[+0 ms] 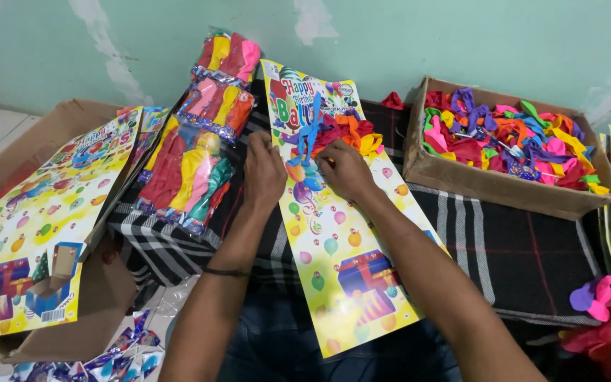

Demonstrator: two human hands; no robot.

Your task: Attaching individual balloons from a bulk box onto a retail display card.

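A long yellow printed card (341, 247) with balloon pictures lies on a black plaid cloth over my lap. Several loose balloons (341, 131) in blue, orange, red and yellow are bunched near the card's top. My left hand (264, 173) rests on the card's left edge, fingers closed against the bunch. My right hand (346, 170) pinches at the balloons from the right, fingertips on the bunch.
A cardboard box (489, 180) full of several loose coloured balloons stands at the right. Sealed packs of balloons (196, 152) lie left of the card. A stack of printed cards (37, 219) sits in a box at far left. More cards and balloons (602, 297) at the right edge.
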